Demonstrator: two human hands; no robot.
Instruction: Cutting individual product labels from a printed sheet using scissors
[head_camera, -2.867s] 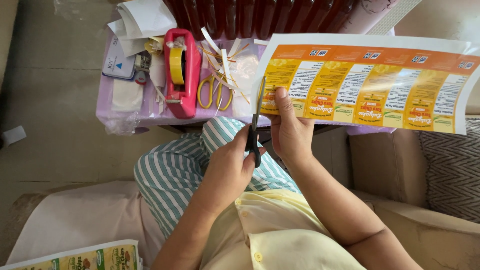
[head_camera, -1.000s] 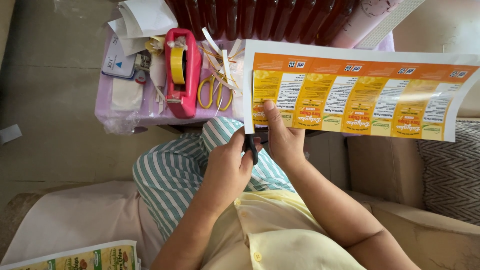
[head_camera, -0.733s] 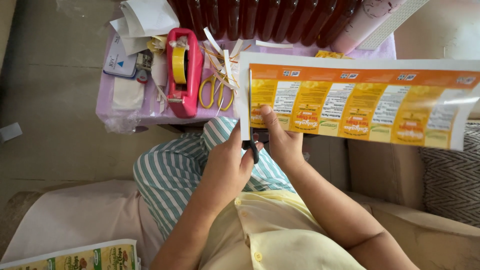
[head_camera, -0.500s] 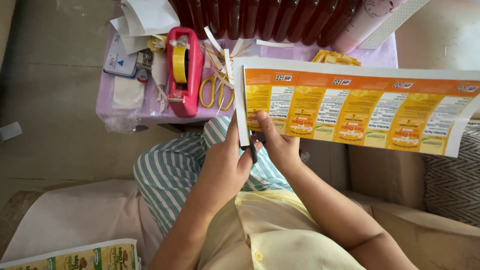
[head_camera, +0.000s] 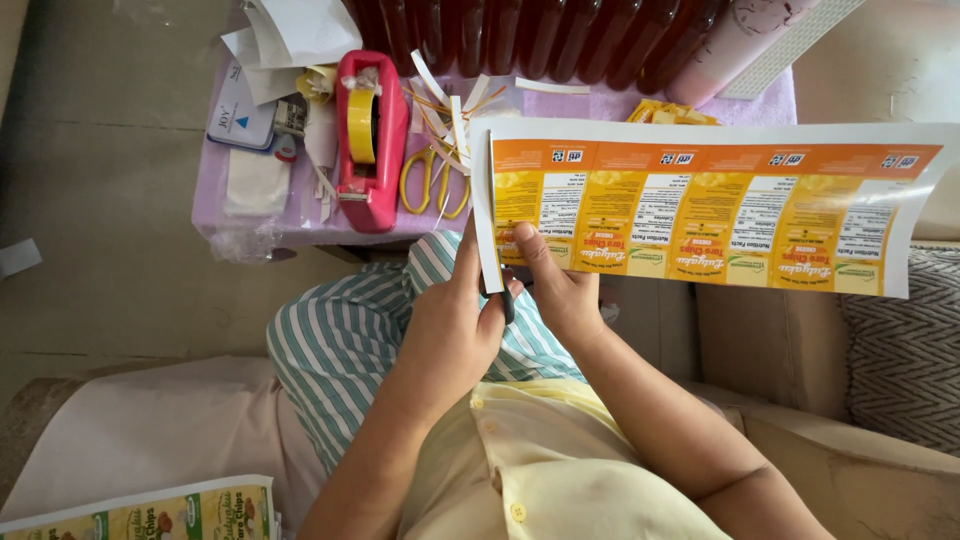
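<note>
Head camera, looking down at a seated person's lap and hands. A long printed label sheet (head_camera: 700, 215), orange along its top and yellow below with a white border, is held up in front of the person. Its long axis runs left to right across the view, with its far end reaching the right edge of the picture and its near end at the hands.

The right hand (head_camera: 560, 290) pinches the sheet's lower left corner: the thumb lies on the printed face and the other fingers are hidden behind the paper. The left hand (head_camera: 450, 330) is just left of the right hand, nearly touching it, and is curled closed around dark-handled scissors (head_camera: 503, 300), which are mostly hidden. The scissors meet the sheet's bottom edge near its left border; whether the blades are open or closed cannot be seen.

Beyond the sheet's left end stands a small lilac table (head_camera: 215, 180). On it are a red tape dispenser (head_camera: 365, 140) loaded with yellow tape, yellow-handled scissors (head_camera: 432, 182) just right of the dispenser, loose white paper strips (head_camera: 445, 100), and a row of dark red bottles (head_camera: 530, 35) behind the sheet's top edge.

At the lower left of the picture, well apart from the sheet, lies a stack of printed sheets (head_camera: 150, 510).
</note>
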